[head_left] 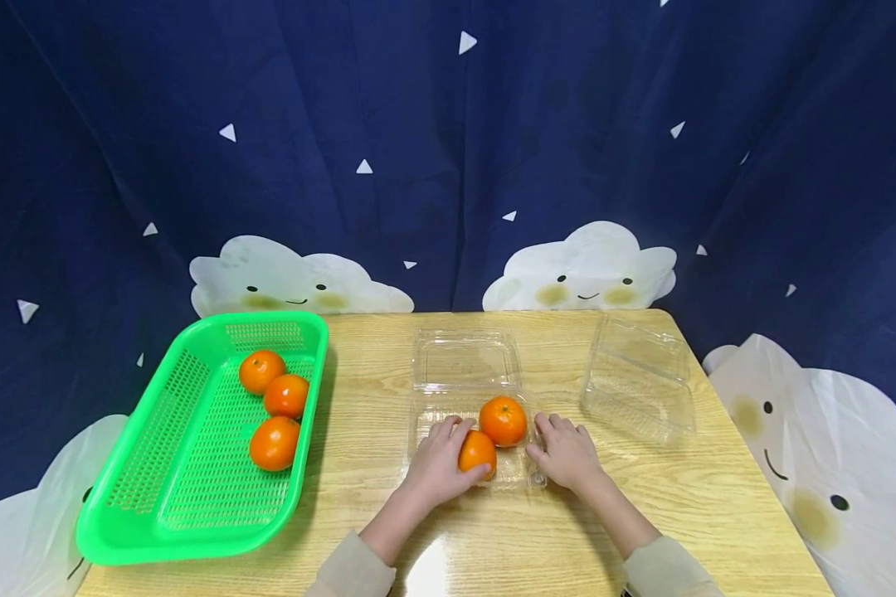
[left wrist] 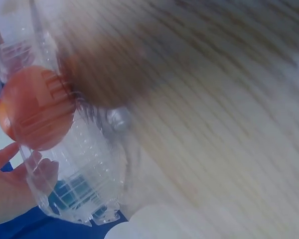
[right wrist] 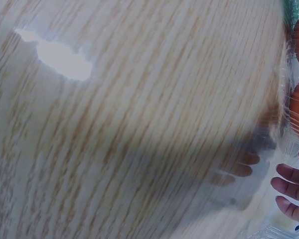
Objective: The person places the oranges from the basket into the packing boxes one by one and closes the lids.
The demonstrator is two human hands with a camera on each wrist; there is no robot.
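In the head view, a clear plastic clamshell box lies unfolded on the table, its lid half at the far side. My left hand is over the near half, fingers and thumb around an orange. Just behind and to the right of that fruit, a second orange sits in the same half. My right hand is at the box's right edge with fingers relaxed and nothing in them. Whether its fingertips touch the rim, I cannot tell.
A green plastic basket stands on the left of the table, with three oranges along its right side. Another open clear clamshell box lies at the far right. Behind the wooden table hangs a dark blue curtain.
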